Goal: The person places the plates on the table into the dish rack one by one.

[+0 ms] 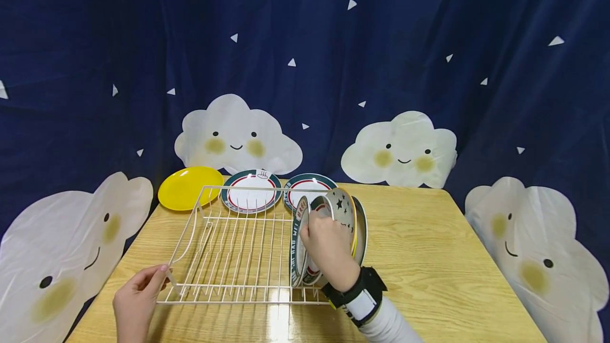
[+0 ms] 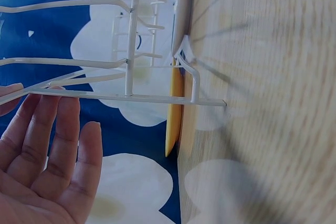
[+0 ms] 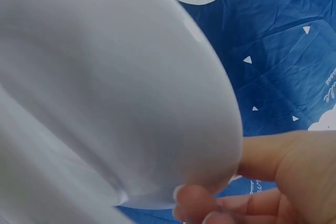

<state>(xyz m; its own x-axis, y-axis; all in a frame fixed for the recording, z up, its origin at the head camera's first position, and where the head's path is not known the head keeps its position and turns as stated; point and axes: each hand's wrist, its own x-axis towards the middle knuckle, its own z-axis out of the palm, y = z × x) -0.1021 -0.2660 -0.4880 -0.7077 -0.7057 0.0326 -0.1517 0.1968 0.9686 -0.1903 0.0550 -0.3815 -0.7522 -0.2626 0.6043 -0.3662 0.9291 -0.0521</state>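
A white wire dish rack (image 1: 248,286) stands on the table, with several plates upright at its right end. My left hand (image 1: 138,292) pinches the rack's left end near the front corner. In the left wrist view, the left hand's fingers (image 2: 68,124) lie against the white bar. My right hand (image 1: 330,245) is among the upright plates and grips one plate (image 3: 142,87) by its rim, as the right wrist view shows. A green-rimmed plate with lettering (image 1: 297,247) is the leftmost upright one. Beside the hand are a star-patterned plate (image 1: 344,206) and a dark-rimmed plate (image 1: 362,229).
Behind the rack, a yellow plate (image 1: 188,189) and two green-rimmed plates, a middle one (image 1: 251,195) and a right one (image 1: 305,183), lie on the wooden table (image 1: 429,269). A dark blue curtain (image 1: 305,30) with clouds hangs behind.
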